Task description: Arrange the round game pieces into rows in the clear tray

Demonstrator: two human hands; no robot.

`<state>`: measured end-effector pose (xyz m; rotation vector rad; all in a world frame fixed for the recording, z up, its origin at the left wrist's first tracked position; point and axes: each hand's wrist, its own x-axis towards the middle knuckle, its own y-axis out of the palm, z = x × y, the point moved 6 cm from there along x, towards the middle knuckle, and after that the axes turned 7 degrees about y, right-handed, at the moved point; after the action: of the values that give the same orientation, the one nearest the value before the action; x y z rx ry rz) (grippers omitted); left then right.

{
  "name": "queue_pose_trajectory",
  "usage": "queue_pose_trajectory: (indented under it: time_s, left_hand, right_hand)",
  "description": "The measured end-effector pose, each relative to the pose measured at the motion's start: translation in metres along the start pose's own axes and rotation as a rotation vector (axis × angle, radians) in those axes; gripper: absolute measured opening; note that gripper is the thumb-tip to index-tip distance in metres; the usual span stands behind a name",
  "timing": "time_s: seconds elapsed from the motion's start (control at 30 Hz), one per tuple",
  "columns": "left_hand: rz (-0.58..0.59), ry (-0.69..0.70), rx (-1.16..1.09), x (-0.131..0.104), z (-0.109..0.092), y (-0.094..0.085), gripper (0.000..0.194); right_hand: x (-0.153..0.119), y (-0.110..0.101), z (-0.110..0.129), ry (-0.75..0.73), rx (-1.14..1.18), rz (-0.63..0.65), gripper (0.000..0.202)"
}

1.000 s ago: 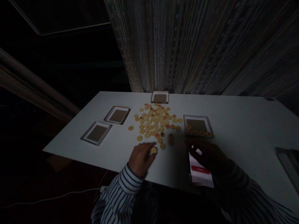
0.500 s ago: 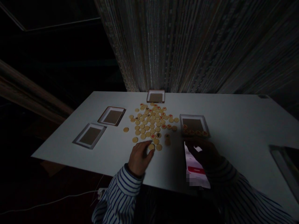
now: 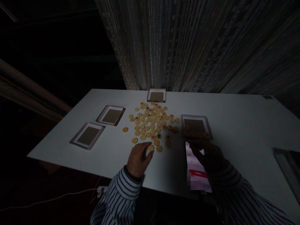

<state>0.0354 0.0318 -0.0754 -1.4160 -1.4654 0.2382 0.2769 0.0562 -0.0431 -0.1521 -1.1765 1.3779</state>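
Many round wooden xiangqi pieces (image 3: 152,122) lie spread over the white table (image 3: 234,125), mostly blank side up, some showing red or black characters. My left hand (image 3: 138,160) is at the near edge of the spread, its thumb and fingers closed around one blank piece (image 3: 150,148). Another blank piece (image 3: 159,148) lies just right of it. My right hand (image 3: 209,154), in deep shadow, hovers over a lit phone (image 3: 195,182), thumb and forefinger brought together; what they hold is too dark to make out. Just beyond is a shallow tray (image 3: 207,123) with several red-marked pieces along its near side.
Two shallow trays stand at the left, one farther (image 3: 99,118) and one nearer (image 3: 76,140). A third tray (image 3: 156,89) is at the back edge, before a string curtain (image 3: 159,47). A dark framed object (image 3: 284,170) lies at the right. A white cable (image 3: 58,197) hangs below the table.
My left hand has shifted slightly left, and the piece between its fingers with it. My right hand has moved slightly right over the phone. The view has tilted a little.
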Motion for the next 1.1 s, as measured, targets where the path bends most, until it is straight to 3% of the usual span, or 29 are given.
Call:
queue_pose_trajectory:
  time_s: [0.43, 0.83, 1.1]
  left_hand:
    - [0.035, -0.025, -0.007, 0.0, 0.001, 0.0, 0.025]
    - [-0.02, -0.036, -0.042, 0.001, -0.003, -0.005, 0.022]
    - [0.062, -0.022, -0.063, 0.02, -0.011, -0.015, 0.024]
  right_hand:
    - [-0.003, 0.0, -0.004, 0.055, -0.04, 0.027, 0.016]
    - [0.001, -0.001, -0.003, 0.025, 0.064, 0.022, 0.016]
    - [0.007, -0.007, 0.001, 0.002, 0.033, 0.03, 0.018]
